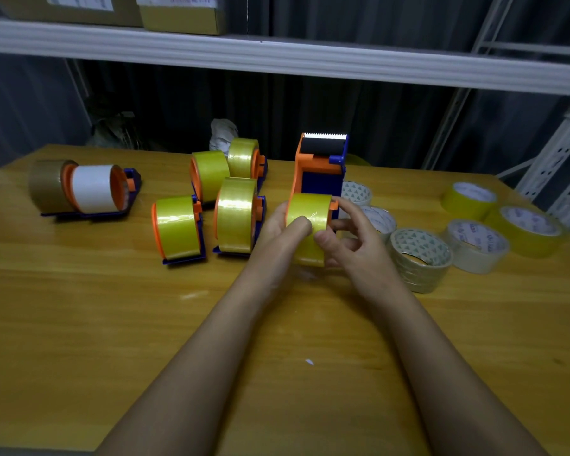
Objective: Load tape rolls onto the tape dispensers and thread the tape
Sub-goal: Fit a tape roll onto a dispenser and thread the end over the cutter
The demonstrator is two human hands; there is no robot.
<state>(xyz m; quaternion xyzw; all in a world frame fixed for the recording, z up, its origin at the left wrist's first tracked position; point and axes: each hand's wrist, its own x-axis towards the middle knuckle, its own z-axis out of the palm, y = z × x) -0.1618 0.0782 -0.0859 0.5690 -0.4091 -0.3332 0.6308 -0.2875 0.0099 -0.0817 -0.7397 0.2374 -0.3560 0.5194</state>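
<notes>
An orange and blue tape dispenser stands at the table's middle, its toothed blade and black roller pointing up and away. A yellow tape roll sits on its hub at the near end. My left hand holds the roll's left side, thumb pressed on the tape face. My right hand holds the right side, thumb on the roll's front and fingers by the orange hub. Whether a tape end is lifted I cannot tell.
Several loaded dispensers with yellow rolls stand left of my hands. Farther left lies a dispenser with a white roll and a brown roll. Loose rolls lie at the right. The wooden table lies under a white shelf.
</notes>
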